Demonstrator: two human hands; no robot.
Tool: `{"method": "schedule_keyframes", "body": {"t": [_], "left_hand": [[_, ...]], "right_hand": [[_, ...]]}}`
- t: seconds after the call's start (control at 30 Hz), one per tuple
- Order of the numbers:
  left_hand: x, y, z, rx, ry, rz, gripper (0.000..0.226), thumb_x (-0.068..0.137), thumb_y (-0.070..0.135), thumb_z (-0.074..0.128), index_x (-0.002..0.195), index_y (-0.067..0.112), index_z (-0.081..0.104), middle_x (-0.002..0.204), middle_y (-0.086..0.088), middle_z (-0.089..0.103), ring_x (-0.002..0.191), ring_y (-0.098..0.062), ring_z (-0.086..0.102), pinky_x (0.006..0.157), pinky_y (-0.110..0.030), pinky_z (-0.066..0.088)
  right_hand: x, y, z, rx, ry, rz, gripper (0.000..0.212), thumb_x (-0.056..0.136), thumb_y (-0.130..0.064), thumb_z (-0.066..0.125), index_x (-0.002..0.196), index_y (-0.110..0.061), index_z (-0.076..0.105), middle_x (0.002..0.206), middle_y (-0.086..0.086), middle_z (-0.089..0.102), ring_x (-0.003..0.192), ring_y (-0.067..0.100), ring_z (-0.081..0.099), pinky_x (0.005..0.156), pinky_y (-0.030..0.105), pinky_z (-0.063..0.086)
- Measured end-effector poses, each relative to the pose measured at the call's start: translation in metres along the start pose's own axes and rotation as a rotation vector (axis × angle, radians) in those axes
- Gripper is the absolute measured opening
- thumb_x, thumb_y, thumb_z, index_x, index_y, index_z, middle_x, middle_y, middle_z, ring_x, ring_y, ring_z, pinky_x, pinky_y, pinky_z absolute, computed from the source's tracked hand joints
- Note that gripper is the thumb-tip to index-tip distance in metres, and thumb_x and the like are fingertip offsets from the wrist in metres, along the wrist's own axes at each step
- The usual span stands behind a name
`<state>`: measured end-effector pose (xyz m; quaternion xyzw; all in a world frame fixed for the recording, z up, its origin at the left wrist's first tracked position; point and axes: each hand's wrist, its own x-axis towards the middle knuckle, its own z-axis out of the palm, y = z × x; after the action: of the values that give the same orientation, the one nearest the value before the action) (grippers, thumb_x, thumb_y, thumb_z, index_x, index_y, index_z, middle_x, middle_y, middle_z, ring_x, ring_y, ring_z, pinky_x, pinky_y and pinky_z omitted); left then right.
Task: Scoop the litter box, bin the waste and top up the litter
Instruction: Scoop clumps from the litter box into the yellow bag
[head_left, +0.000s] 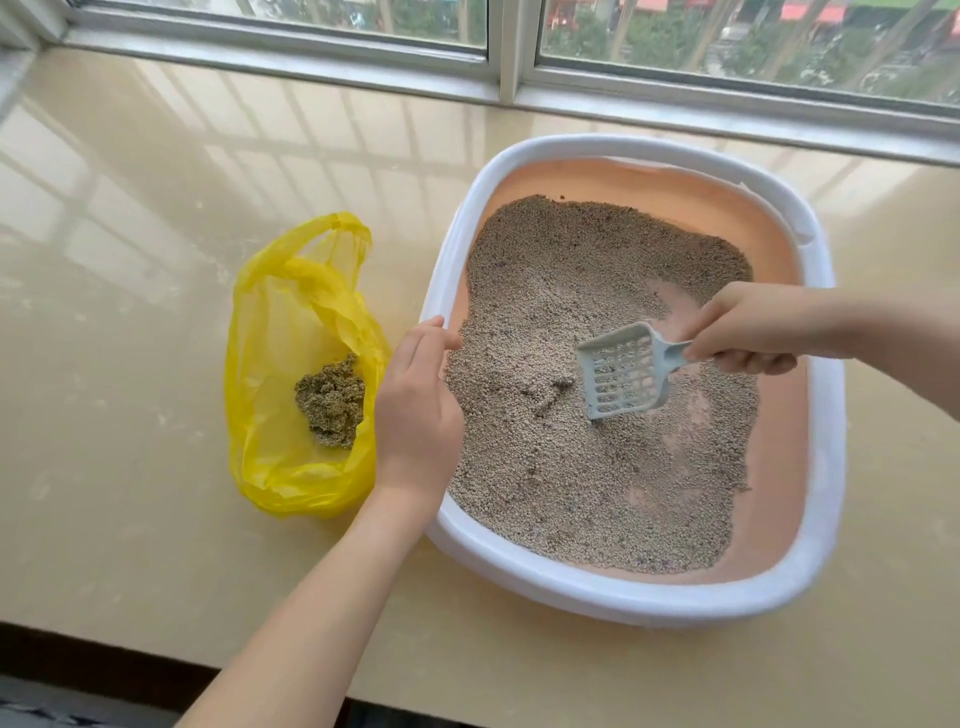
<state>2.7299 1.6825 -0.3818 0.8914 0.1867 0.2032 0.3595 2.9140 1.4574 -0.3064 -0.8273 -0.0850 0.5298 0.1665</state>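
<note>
- A beige polished worktop (130, 364) is carrying everything and is reflecting the window frame (509, 57) that runs along its far edge.
- At the left, a yellow plastic bag (291, 374) is lying open on the worktop, just beside the litter box; a dark clump of scooped waste (332, 400) is sitting inside it.
- The left hand (421, 410) is hovering between bag and box, over the box's left rim, fingers relaxed and slightly spread, holding nothing. Whether it is touching the rim cannot be told.
- The litter box (519, 566), white-rimmed with a peach inner wall, is standing at the right of the worktop, near the window.
- Grey granular litter (550, 291) is covering most of the box floor unevenly; bare peach patches are showing toward the right side.
- A pale blue slotted scoop (621, 376) is tilting with its front edge in the litter, near the box's middle.
- The right hand (748, 332) is gripping the scoop's handle, fingers curled round it, reaching in over the right rim.
</note>
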Motion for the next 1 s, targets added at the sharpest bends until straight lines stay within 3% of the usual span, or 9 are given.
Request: {"method": "schedule_keyframes", "body": {"t": [0.13,0.2,0.43,0.5,0.6,0.7,0.83,1.0], "left_hand": [[0.0,-0.001,0.0,0.004,0.004,0.001,0.046,0.069,-0.013,0.031,0.099,0.003,0.061,0.107,-0.009,0.061,0.12,-0.013,0.049,0.095,-0.007,0.03],[-0.001,-0.001,0.0,0.005,0.003,0.004,0.045,0.069,-0.013,0.031,0.099,0.003,0.061,0.108,-0.009,0.061,0.12,-0.014,0.049,0.095,-0.009,0.032],[0.0,0.0,0.001,0.015,-0.001,-0.006,0.044,0.07,-0.011,0.031,0.099,0.004,0.061,0.11,-0.009,0.062,0.121,-0.016,0.05,0.095,-0.014,0.033],[0.0,0.0,0.001,0.016,-0.002,-0.01,0.044,0.071,-0.011,0.031,0.099,0.004,0.061,0.109,-0.009,0.062,0.121,-0.015,0.051,0.095,-0.013,0.034],[-0.001,0.0,0.0,0.011,-0.002,0.004,0.045,0.072,-0.003,0.026,0.1,0.004,0.061,0.107,-0.008,0.061,0.121,-0.015,0.051,0.096,-0.015,0.035],[0.0,0.0,0.0,0.006,-0.003,0.013,0.046,0.073,0.004,0.024,0.1,0.004,0.061,0.106,-0.007,0.061,0.12,-0.016,0.052,0.096,-0.018,0.037],[0.0,0.0,0.0,0.005,-0.006,0.005,0.047,0.072,0.004,0.023,0.1,0.004,0.061,0.107,-0.008,0.061,0.121,-0.016,0.052,0.096,-0.017,0.036],[0.0,0.0,-0.001,-0.004,-0.007,0.002,0.046,0.073,-0.001,0.025,0.101,0.004,0.061,0.109,-0.008,0.061,0.121,-0.016,0.051,0.097,-0.022,0.039]], "right_hand": [[0.027,0.0,0.006,0.041,-0.101,-0.008,0.015,0.093,-0.009,0.056,0.085,-0.005,0.067,0.05,-0.001,0.036,0.04,0.01,0.024,0.036,0.017,0.017],[0.036,0.0,0.012,0.035,-0.141,-0.03,0.015,0.094,-0.011,0.056,0.083,-0.007,0.066,0.051,-0.001,0.038,0.04,0.01,0.025,0.036,0.017,0.019],[0.06,-0.002,0.053,0.117,-0.21,-0.101,0.021,0.094,-0.017,0.057,0.112,-0.022,0.066,0.056,-0.001,0.058,0.043,0.008,0.039,0.039,0.016,0.033],[0.066,-0.009,0.07,-0.059,-0.1,-0.155,0.018,0.096,-0.025,0.054,0.107,-0.022,0.068,0.059,-0.002,0.06,0.043,0.008,0.04,0.04,0.017,0.033],[0.069,-0.021,0.094,-0.39,0.183,-0.258,0.032,0.097,-0.037,0.05,0.087,-0.014,0.07,0.056,-0.004,0.052,0.043,0.01,0.037,0.041,0.019,0.03],[0.069,-0.019,0.108,-0.28,0.314,-0.285,0.036,0.095,-0.037,0.054,0.079,-0.009,0.07,0.055,-0.001,0.05,0.042,0.011,0.033,0.04,0.02,0.026],[0.069,-0.01,0.125,-0.015,0.317,-0.26,0.038,0.092,-0.041,0.058,0.082,-0.006,0.072,0.058,0.002,0.046,0.046,0.012,0.029,0.044,0.022,0.024],[0.06,0.0,0.137,0.159,0.348,-0.255,0.035,0.091,-0.042,0.059,0.072,-0.016,0.073,0.051,-0.001,0.044,0.043,0.01,0.028,0.046,0.023,0.022]]}}
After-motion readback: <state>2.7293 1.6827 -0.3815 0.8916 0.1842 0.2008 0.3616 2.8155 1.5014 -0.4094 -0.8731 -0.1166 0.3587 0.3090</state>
